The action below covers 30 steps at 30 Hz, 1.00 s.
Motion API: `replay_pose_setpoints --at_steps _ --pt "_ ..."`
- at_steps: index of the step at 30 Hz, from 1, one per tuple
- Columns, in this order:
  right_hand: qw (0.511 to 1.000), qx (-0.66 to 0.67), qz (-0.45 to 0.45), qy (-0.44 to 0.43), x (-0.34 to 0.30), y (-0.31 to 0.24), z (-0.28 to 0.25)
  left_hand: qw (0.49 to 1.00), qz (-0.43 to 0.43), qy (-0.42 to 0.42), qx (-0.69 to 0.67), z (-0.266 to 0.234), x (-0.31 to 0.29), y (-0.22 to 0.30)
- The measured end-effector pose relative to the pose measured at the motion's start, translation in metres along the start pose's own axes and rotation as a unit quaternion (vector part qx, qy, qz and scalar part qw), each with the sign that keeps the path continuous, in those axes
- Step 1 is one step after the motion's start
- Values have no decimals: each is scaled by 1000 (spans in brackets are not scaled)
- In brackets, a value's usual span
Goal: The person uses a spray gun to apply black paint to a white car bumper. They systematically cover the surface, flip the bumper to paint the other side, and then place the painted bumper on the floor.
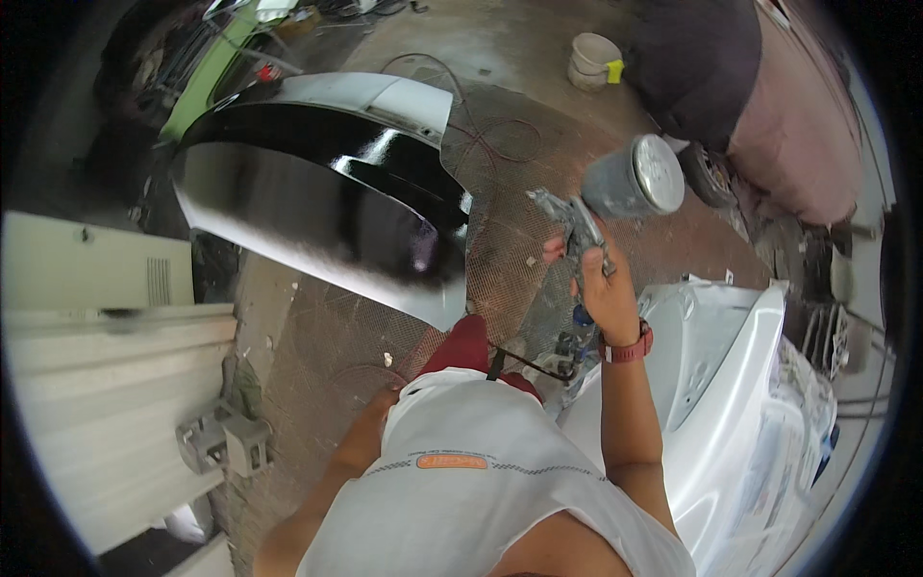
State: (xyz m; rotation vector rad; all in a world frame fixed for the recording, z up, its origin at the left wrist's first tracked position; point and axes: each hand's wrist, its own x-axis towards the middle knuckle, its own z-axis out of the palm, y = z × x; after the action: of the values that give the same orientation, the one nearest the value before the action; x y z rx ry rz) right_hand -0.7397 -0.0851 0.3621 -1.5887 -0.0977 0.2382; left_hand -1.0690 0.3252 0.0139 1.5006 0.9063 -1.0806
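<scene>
While the right hand point(608, 293) is wrapped around the handle of a spray gun point(583, 234), the fingers bent in against it, the gun's body sits just above the grip and its front end points to the left. A grey cup point(613, 183) rides on the gun, beyond the fingertips and a little to the right — its round, pale lid faces up toward the head. Left of the gun, and apart from it, lies a curved car panel point(317, 202), glossy black along its upper band and blending to white at its edges. The left hand point(388, 397) is low beside the white shirt point(471, 428), near the hip; it is mostly hidden, so I cannot tell whether its fingers are spread or closed. A red watch point(627, 348) circles the right wrist — close by, a shiny white car part point(697, 361) stands to its right.
</scene>
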Motion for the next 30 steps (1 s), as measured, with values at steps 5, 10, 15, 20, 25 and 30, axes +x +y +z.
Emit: replay_pose_setpoints --at_steps 5,10,15,20,25,30 --pt "989 13 -32 -143 71 -36 2 999 -4 43 4 66 6 -6" --pt "951 -13 -14 -307 137 -54 37 998 -1 60 -12 111 18 3" --pt "932 -168 -9 -322 197 -70 63 997 49 65 0 147 57 26" --pt "959 -173 -59 -219 236 -69 73 975 170 92 107 179 112 49" --pt "919 -166 -31 -355 262 -76 23 786 413 308 343 205 140 84" --pt "881 -52 7 -470 316 -83 -54 940 191 125 252 223 142 129"
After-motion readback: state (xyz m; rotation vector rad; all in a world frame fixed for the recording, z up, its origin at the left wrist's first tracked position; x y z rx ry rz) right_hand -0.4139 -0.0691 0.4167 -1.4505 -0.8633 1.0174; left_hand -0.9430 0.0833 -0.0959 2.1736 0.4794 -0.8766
